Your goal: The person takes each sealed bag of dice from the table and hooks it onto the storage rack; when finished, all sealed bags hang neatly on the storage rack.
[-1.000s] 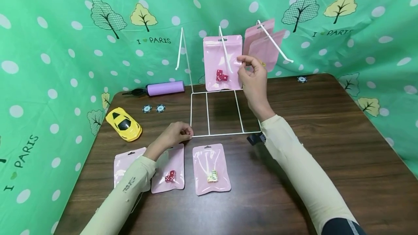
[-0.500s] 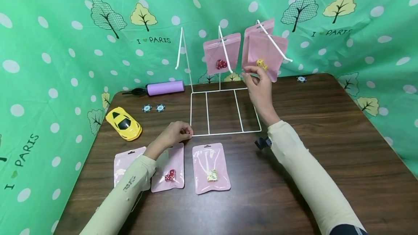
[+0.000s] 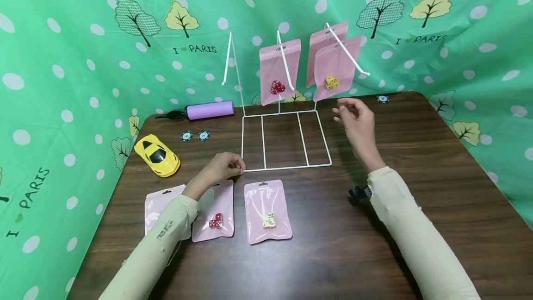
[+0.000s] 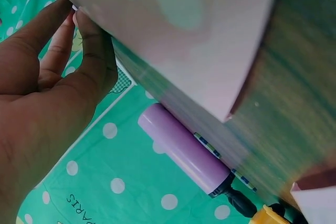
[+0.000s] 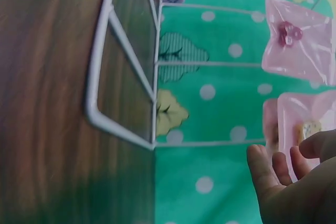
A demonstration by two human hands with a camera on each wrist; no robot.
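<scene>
The dark wooden table [image 3: 416, 161] is being covered at its far middle by a white wire display rack [image 3: 287, 140], whose near-left corner is being pinched by the curled fingers [image 3: 237, 165] of the left hand [image 3: 220, 170]. Three pink plastic pouches are being carried on the rack's hooks; the front-right pink pouch with a yellow die [image 3: 335, 66] is hanging free. Just below and right of it, the right hand [image 3: 358, 121] is being held in the air, its fingers [image 3: 343, 110] loosely parted, nothing being gripped.
</scene>
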